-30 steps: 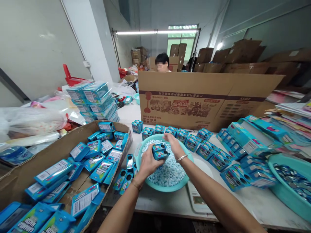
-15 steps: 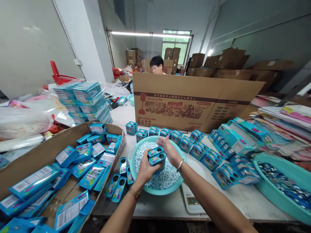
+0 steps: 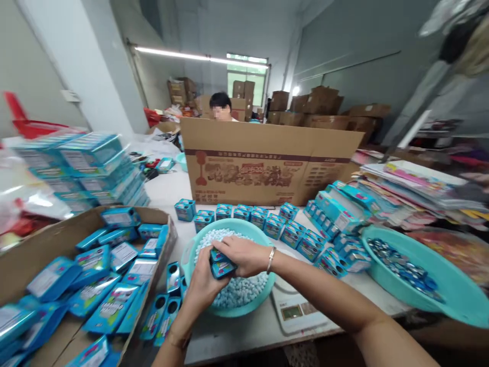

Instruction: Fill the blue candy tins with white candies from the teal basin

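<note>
Over a turquoise basin (image 3: 244, 311) full of pale blue pellets (image 3: 244, 293), my left hand (image 3: 203, 280) is wrapped around a pair of small blue boxes (image 3: 222, 268) from the left. My right hand (image 3: 246, 255) reaches across from the right, its fingers over the top and thumb along the near side, closed on the same boxes. Much of the boxes, including their upper faces, is hidden by my fingers. Several blue boxes with round holes (image 3: 164, 316) lie left of the basin. More small boxes (image 3: 273, 225) stand in a row behind it.
A carton tray (image 3: 171, 237) of blue boxes is at left, with wrapped stacks (image 3: 87, 163) behind. A digital scale (image 3: 292, 311) sits right of the basin. Further right is another basin (image 3: 405, 295) of shiny blue pieces. A large cardboard sheet (image 3: 267, 137) stands before a person (image 3: 221, 104).
My right hand has come over from beside the boxes and closed on them. The boxes tilt and shift left in view. The whole view has turned to the right.
</note>
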A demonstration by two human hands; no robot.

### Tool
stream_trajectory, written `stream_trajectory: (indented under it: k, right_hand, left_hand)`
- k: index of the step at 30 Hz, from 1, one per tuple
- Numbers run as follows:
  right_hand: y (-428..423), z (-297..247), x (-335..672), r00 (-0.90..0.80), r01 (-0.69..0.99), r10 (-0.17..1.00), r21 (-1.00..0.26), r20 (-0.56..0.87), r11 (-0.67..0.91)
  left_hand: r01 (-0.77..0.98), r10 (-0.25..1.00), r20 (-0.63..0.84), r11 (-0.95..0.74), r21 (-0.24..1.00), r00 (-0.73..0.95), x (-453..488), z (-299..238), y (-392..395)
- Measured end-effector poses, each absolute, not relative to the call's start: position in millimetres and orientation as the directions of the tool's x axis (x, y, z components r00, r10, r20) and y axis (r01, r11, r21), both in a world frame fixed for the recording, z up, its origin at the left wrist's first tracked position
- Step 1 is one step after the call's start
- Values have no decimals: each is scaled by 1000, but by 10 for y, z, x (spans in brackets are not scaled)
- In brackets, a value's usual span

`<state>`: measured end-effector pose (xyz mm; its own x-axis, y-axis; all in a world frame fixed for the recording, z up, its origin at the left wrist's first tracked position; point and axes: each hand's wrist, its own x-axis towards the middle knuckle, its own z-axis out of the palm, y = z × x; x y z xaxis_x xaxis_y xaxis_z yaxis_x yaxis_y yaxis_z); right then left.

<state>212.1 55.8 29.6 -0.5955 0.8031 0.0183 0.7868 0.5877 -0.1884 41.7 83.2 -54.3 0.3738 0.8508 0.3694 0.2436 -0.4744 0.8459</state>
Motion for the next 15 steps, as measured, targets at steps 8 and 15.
stream_trajectory:
  k: [8,15]
  right_hand:
    - [1487,508,2010,-576,750,805,-300,143,590]
    - [2501,157,1643,-266,753,958,-596,112,278]
  left_hand:
    - [104,980,192,-187,977,-44,-231,-300,309]
    - [123,990,43,-27,992,-131,-1122,-414,-372]
